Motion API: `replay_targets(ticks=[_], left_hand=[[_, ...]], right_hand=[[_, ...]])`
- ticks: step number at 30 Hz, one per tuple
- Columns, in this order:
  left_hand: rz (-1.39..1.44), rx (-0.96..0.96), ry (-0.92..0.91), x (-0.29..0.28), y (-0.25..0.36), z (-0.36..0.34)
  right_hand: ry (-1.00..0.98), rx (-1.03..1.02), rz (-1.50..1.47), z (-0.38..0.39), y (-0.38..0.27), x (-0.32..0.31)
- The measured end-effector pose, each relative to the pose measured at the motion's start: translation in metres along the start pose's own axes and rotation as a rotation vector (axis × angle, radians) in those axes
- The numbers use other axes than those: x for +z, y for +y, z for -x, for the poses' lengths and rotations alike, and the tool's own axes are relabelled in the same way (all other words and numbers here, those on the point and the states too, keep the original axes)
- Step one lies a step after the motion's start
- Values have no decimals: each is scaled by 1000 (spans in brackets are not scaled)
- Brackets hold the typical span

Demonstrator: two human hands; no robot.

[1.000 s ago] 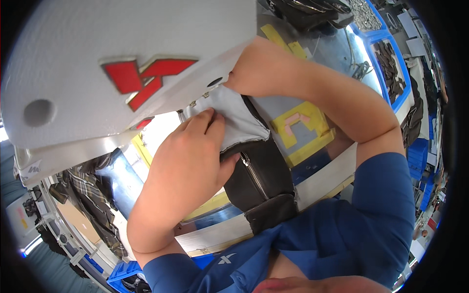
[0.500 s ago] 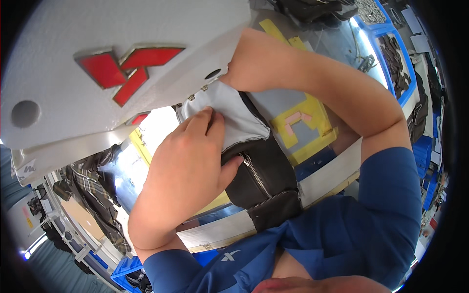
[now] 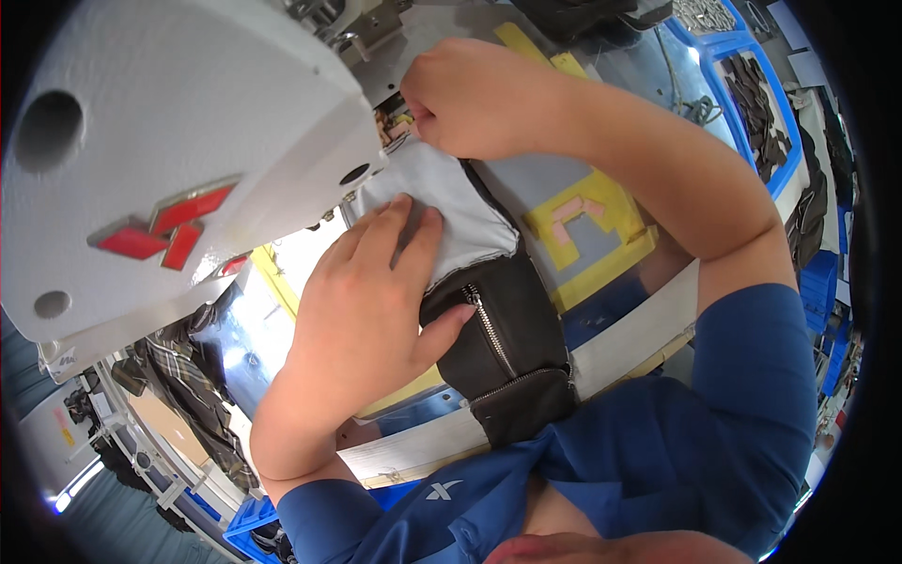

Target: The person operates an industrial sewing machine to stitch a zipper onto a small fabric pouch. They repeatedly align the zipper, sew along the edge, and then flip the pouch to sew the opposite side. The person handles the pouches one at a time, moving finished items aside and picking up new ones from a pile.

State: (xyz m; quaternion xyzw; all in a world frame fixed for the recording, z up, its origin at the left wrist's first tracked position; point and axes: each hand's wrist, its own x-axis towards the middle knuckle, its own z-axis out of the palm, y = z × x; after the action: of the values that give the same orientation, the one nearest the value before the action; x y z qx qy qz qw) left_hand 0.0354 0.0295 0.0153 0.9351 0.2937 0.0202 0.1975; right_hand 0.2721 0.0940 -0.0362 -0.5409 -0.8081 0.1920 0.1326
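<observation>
Grey lining fabric sewn to a black zipped leather pouch now lies further under the white sewing-machine head than a second ago; I judge the seam is being fed along. My left hand presses flat on the fabric, fingers spread. My right hand pinches its far edge beside the needle, above the yellow-taped table.

sewing machine head blocks left, table open right
</observation>
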Motion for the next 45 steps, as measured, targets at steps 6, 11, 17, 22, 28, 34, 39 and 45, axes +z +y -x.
replay_targets(ticks=[6,11,17,22,28,34,39,45], left_hand=[[-13,16,61,7,-1,3],[-3,-1,117,9,0,6],[-117,-37,161,-5,-8,17],[12,-157,92,3,-11,15],[68,110,416,38,-17,1],[264,100,687,28,-3,16],[802,295,733,37,-3,35],[1044,574,863,28,9,31]], right_hand=[[-12,79,-41,1,-4,-1],[42,72,-26,8,-6,2],[114,28,-76,11,-1,5],[103,82,-78,26,1,-10],[66,-27,-319,77,37,-9],[95,-66,-673,124,-16,-14],[268,-131,-512,144,-54,-37],[457,-7,-425,189,-93,-84]])
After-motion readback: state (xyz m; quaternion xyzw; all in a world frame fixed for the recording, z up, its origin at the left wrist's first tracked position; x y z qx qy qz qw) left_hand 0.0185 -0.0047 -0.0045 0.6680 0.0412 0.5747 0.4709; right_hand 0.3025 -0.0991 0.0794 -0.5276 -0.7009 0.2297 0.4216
